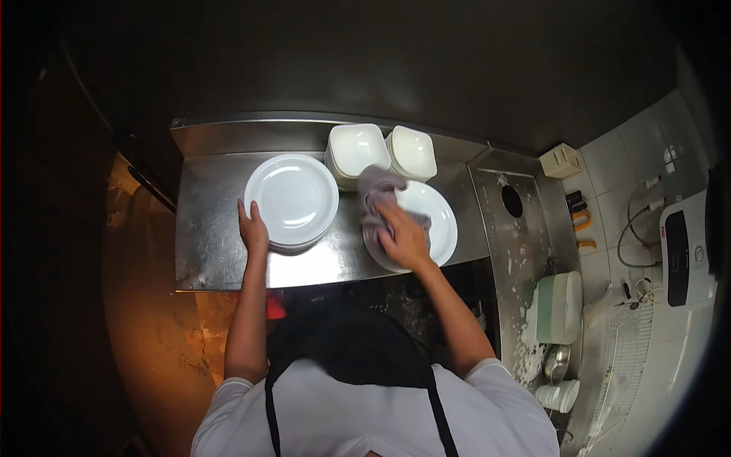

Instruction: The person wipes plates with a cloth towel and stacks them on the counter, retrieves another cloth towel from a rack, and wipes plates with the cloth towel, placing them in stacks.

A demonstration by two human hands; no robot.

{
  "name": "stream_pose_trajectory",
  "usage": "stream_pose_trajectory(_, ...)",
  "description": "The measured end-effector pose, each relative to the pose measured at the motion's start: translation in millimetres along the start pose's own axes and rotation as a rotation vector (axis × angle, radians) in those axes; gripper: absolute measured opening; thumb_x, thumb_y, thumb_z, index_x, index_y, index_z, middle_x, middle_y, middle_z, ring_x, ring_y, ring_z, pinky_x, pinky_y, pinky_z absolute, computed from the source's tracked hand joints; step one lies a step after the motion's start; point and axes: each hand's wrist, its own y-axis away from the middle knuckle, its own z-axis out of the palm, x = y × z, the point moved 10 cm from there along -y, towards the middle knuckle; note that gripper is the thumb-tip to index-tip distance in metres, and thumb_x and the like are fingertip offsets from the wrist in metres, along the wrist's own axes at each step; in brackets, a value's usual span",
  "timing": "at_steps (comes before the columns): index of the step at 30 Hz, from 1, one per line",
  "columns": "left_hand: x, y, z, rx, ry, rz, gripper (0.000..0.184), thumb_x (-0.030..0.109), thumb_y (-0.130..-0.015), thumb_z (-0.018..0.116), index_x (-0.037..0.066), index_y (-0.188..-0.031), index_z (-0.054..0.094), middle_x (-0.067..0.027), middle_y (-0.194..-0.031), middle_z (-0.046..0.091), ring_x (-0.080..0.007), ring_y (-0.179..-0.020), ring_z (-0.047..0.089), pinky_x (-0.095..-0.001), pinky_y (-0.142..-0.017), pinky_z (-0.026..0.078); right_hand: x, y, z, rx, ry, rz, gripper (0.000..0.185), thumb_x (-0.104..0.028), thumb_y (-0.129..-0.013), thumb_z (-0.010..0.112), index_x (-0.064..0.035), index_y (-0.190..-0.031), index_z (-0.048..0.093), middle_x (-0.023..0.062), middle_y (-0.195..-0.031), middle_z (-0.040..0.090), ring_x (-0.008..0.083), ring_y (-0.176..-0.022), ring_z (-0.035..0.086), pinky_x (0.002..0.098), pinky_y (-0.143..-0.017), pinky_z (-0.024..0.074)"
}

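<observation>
A stack of round white plates [292, 198] stands on the steel counter [217, 221]. My left hand [253, 227] lies against the stack's left edge, fingers stretched out and holding nothing. To the right, my right hand [406, 238] grips a greyish cloth [378, 186] over a white plate [440, 221]. The cloth and hand cover much of that plate's left part. Behind them are two stacks of square white bowls, one on the left [358, 148] and one on the right [413, 152].
A raised steel edge [251, 133] runs along the counter's back. At right lies a steel sink surface with a dark round hole [512, 201]. Farther right are a green-and-white container [560, 307], a metal bowl [557, 362], a wire rack [628, 365] and a white wall unit [687, 251].
</observation>
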Motion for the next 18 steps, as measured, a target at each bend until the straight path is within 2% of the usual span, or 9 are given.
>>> stream_pose_trajectory(2, -10, 2, -7, 0.036, 0.013, 0.014, 0.054, 0.031, -0.103, 0.049, 0.001, -0.148, 0.045, -0.0228, -0.15, 0.046, -0.0361, -0.136, 0.048, -0.0393, -0.113, 0.036, 5, 36, -19, -0.114, -0.01, 0.036, 0.055, -0.023, -0.086, 0.063, -0.015, -0.14, 0.055, 0.0199, -0.146, 0.051, 0.0382, -0.132, 0.052, 0.0438, -0.108, 0.0435)
stream_pose_trajectory(5, 17, 30, -50, 0.167, 0.003, 0.076, 0.049, 0.028, -0.103, 0.049, 0.0, -0.143, 0.049, -0.0224, -0.145, 0.052, -0.0353, -0.131, 0.053, -0.039, -0.11, 0.039, 58, 69, -52, -0.078, 0.118, 0.046, 0.05, -0.024, -0.085, 0.065, -0.0114, -0.133, 0.06, 0.0206, -0.139, 0.056, 0.0393, -0.129, 0.053, 0.044, -0.106, 0.0455)
stream_pose_trajectory(6, 30, 45, -67, 0.278, 0.075, 0.143, 0.037, 0.02, -0.104, 0.048, -0.001, -0.132, 0.059, -0.0193, -0.132, 0.062, -0.0315, -0.121, 0.059, -0.0378, -0.105, 0.043, 84, 64, -64, -0.069, 0.17, 0.122, 0.05, -0.023, -0.084, 0.065, -0.0102, -0.133, 0.061, 0.0212, -0.138, 0.057, 0.0392, -0.128, 0.054, 0.0439, -0.106, 0.0455)
stream_pose_trajectory(7, 46, 60, -73, 0.3, 0.12, 0.221, 0.033, 0.017, -0.104, 0.048, -0.001, -0.128, 0.061, -0.0179, -0.127, 0.064, -0.0299, -0.118, 0.06, -0.0376, -0.103, 0.044, 108, 55, -70, -0.057, 0.216, 0.207, 0.05, -0.023, -0.084, 0.065, -0.0089, -0.132, 0.061, 0.0217, -0.138, 0.057, 0.039, -0.128, 0.054, 0.0438, -0.106, 0.0454)
stream_pose_trajectory(9, 87, 97, -70, 0.324, 0.21, 0.384, 0.028, 0.013, -0.103, 0.047, -0.001, -0.119, 0.065, -0.0151, -0.119, 0.068, -0.0268, -0.111, 0.062, -0.0371, -0.1, 0.045, 123, 28, -68, 0.075, 0.239, 0.132, 0.05, -0.022, -0.083, 0.065, -0.0068, -0.13, 0.062, 0.0223, -0.136, 0.058, 0.0393, -0.128, 0.054, 0.0447, -0.107, 0.0447)
stream_pose_trajectory(10, 117, 119, -55, 0.265, 0.247, 0.471, 0.025, 0.008, -0.103, 0.046, -0.002, -0.111, 0.067, -0.013, -0.114, 0.069, -0.0239, -0.109, 0.063, -0.0364, -0.099, 0.046, 119, 12, -56, 0.108, 0.226, 0.107, 0.049, -0.022, -0.083, 0.065, -0.0067, -0.13, 0.062, 0.0224, -0.136, 0.058, 0.0395, -0.128, 0.054, 0.045, -0.108, 0.0445)
stream_pose_trajectory(14, 194, 185, 51, -0.189, 0.219, 0.629, 0.022, 0.003, -0.098, 0.049, -0.003, -0.109, 0.067, -0.0153, -0.107, 0.069, -0.0273, -0.105, 0.065, -0.0362, -0.096, 0.047, 50, -2, -23, 0.107, -0.017, -0.04, 0.047, -0.021, -0.082, 0.066, -0.0065, -0.127, 0.063, 0.0223, -0.136, 0.059, 0.0397, -0.125, 0.056, 0.045, -0.107, 0.0446)
stream_pose_trajectory(16, 218, 201, 110, -0.357, 0.061, 0.654, 0.021, 0.008, -0.096, 0.056, -0.001, -0.112, 0.068, -0.0173, -0.111, 0.068, -0.0321, -0.105, 0.065, -0.0374, -0.094, 0.049, 26, 28, -25, 0.055, -0.132, -0.136, 0.046, -0.021, -0.08, 0.067, -0.0075, -0.125, 0.065, 0.0199, -0.135, 0.06, 0.037, -0.123, 0.059, 0.0437, -0.106, 0.0461)
stream_pose_trajectory(18, 233, 211, 161, -0.384, -0.223, 0.845, 0.025, 0.013, -0.092, 0.063, -0.002, -0.111, 0.068, -0.0219, -0.112, 0.066, -0.0388, -0.104, 0.064, -0.0442, -0.092, 0.05, 17, 60, -48, -0.047, -0.191, -0.174, 0.043, -0.022, -0.077, 0.07, -0.0087, -0.118, 0.068, 0.014, -0.13, 0.064, 0.0324, -0.116, 0.063, 0.0429, -0.103, 0.0486)
